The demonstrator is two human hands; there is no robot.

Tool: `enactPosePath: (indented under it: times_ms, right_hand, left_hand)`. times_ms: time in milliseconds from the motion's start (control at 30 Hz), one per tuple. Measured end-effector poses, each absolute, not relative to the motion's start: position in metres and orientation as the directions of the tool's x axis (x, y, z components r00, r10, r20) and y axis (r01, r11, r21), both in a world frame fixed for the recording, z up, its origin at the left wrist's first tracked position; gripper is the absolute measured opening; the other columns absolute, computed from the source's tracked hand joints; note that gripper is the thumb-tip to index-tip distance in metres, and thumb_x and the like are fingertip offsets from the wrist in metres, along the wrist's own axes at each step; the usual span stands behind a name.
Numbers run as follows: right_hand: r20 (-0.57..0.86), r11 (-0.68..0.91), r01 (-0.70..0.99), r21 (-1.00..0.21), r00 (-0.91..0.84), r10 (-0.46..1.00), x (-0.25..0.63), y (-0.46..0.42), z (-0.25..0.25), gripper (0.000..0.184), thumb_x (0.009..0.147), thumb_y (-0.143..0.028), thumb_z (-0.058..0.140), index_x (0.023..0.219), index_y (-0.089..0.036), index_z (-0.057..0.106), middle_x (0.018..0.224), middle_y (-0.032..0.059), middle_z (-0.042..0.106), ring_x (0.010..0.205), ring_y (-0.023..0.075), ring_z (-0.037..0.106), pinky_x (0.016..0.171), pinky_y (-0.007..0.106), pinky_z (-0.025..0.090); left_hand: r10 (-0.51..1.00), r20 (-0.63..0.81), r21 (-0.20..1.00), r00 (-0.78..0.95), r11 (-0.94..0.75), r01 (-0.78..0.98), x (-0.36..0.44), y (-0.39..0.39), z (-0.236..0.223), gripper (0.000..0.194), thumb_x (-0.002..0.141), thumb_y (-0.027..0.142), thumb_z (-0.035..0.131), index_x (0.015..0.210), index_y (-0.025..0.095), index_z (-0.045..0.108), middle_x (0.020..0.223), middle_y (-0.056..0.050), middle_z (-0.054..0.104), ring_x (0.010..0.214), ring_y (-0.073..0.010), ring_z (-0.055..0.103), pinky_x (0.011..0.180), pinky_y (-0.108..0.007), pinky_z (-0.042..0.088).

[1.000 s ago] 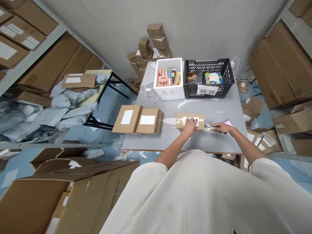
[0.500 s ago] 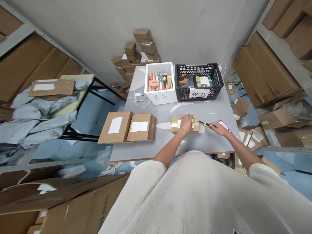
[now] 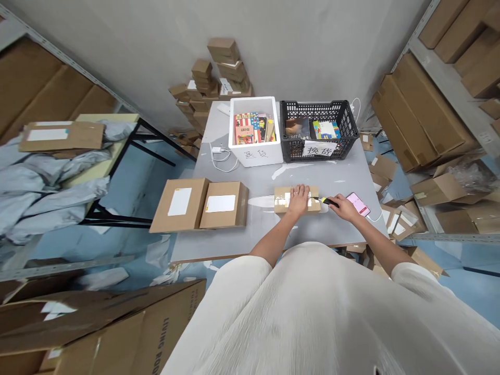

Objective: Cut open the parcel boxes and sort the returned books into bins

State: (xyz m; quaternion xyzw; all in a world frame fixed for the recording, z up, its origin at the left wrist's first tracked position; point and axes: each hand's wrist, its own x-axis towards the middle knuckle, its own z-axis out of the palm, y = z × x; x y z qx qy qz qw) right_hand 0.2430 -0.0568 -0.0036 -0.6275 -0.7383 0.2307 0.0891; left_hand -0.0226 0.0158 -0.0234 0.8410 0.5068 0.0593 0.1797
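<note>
A small taped cardboard box [image 3: 279, 202] with a white label lies on the grey table in front of me. My left hand [image 3: 298, 200] rests flat on its top, fingers stretched out, covering part of the label. A black and yellow utility knife [image 3: 330, 202] is gripped in my right hand [image 3: 344, 207]. Its blade points left and meets the right end of the box; I cannot tell how deep the tip goes. Just right of that hand lies a phone [image 3: 358, 203] with a pink screen and a white cable.
Two larger labelled cardboard boxes [image 3: 178, 205] stand at the table's left. Behind are a white foam box [image 3: 262, 156] of books and a black crate [image 3: 345, 146] with books. Stacked cartons [image 3: 223, 50] lean by the wall. Grey parcels [image 3: 70, 197] cover a side table; shelves flank both sides.
The knife has come left from beside the box to touch its right end. My left hand stays on the box. The whole view has shifted rightward.
</note>
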Motion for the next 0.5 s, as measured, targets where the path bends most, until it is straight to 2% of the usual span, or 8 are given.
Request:
enactPosePath:
  times_ms: [200, 367, 500]
  right_hand:
    - [-0.109, 0.067, 0.877, -0.475, -0.134, 0.985, 0.243, -0.062, -0.016, 0.050, 0.111, -0.049, 0.050, 0.153, -0.031, 0.070, 0.130, 0.0144, 0.068, 0.112, 0.0328, 0.070, 0.103, 0.044, 0.057]
    - [-0.062, -0.116, 0.848, -0.517, 0.099, 0.993, 0.277, -0.061, -0.019, 0.056, 0.107, -0.050, 0.049, 0.154, -0.024, 0.066, 0.134, 0.0176, 0.066, 0.123, 0.0370, 0.067, 0.107, 0.049, 0.056]
    - [-0.097, -0.117, 0.837, -0.535, 0.077, 0.992, 0.283, -0.053, -0.023, 0.054, 0.105, -0.055, 0.055, 0.146, -0.023, 0.069, 0.134, 0.0171, 0.069, 0.127, 0.0370, 0.065, 0.111, 0.050, 0.054]
  left_hand:
    - [0.878, -0.077, 0.361, 0.472, -0.416, 0.834, -0.024, 0.011, -0.029, 0.067, 0.109, 0.026, 0.037, 0.175, 0.016, 0.035, 0.181, -0.020, 0.039, 0.172, -0.0347, 0.028, 0.140, -0.060, 0.015]
    - [0.883, -0.072, 0.349, 0.463, -0.413, 0.841, -0.024, 0.010, -0.029, 0.068, 0.110, 0.030, 0.042, 0.177, 0.023, 0.032, 0.180, -0.017, 0.042, 0.172, -0.0339, 0.029, 0.139, -0.061, 0.016]
    - [0.886, -0.078, 0.363, 0.458, -0.402, 0.841, -0.024, 0.009, -0.027, 0.066, 0.110, 0.032, 0.041, 0.175, 0.021, 0.034, 0.181, -0.018, 0.040, 0.173, -0.0329, 0.028, 0.140, -0.060, 0.017]
